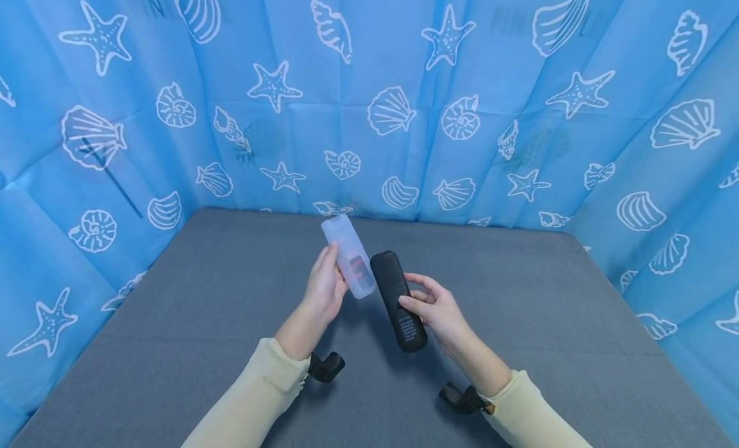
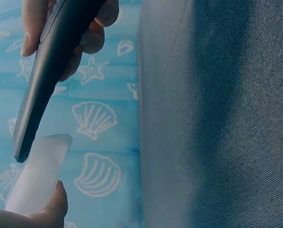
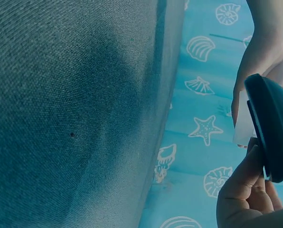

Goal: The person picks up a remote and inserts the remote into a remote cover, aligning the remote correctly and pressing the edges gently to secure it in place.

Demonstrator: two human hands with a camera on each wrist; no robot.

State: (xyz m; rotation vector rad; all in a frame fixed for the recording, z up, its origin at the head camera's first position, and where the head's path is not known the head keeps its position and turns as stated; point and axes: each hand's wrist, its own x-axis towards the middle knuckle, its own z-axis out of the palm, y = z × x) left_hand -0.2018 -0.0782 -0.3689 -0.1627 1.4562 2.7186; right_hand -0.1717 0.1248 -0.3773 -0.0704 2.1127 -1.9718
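A translucent white remote-control cover (image 1: pixel 344 242) with a rectangular cutout is gripped by my left hand (image 1: pixel 325 287), thumb along its edge. Just right of it, my right hand (image 1: pixel 435 310) holds a black remote control (image 1: pixel 392 287), its back with small printed text turned up. Both are lifted above the grey surface and tilted. In the left wrist view the remote (image 2: pixel 46 71) slants down, its end close to the cover (image 2: pixel 42 175); whether they touch I cannot tell. The right wrist view shows the remote (image 3: pixel 272 128) partly hiding the cover (image 3: pixel 244 121).
A grey cloth-covered table (image 1: pixel 248 268) spreads beneath both hands. Blue curtains (image 1: pixel 358 133) with white shell and starfish prints hang along its back and sides. Black wrist mounts (image 1: pixel 327 367) sit at both cuffs of the cream sleeves (image 1: pixel 248 396).
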